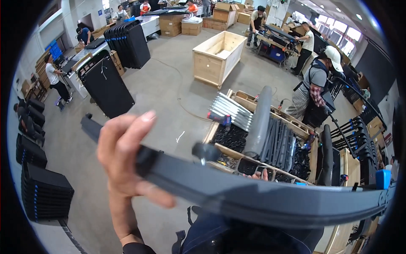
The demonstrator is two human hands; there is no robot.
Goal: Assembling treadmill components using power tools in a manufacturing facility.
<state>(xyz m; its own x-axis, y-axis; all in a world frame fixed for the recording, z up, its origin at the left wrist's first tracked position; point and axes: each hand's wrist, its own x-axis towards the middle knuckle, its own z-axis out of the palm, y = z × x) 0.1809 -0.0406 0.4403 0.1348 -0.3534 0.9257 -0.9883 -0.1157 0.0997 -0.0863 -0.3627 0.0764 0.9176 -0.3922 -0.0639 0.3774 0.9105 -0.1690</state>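
In the lower half of the frame the left hand (122,165) wraps its fingers (127,131) around a long dark grey bar (253,197) that runs from centre left to the right edge. Only fingertips of the right hand (259,174) show above the bar's middle. Behind it stands a wooden tray (306,133) of black parts and a grey tube (259,120); a large wooden crate (218,57) sits at upper centre.

I am seeing a matt grey metal bar (237,192), a pale raw wood crate (220,53), and a smooth concrete floor (165,91).

dark grey bar (253,199), pale wooden crate (220,55)
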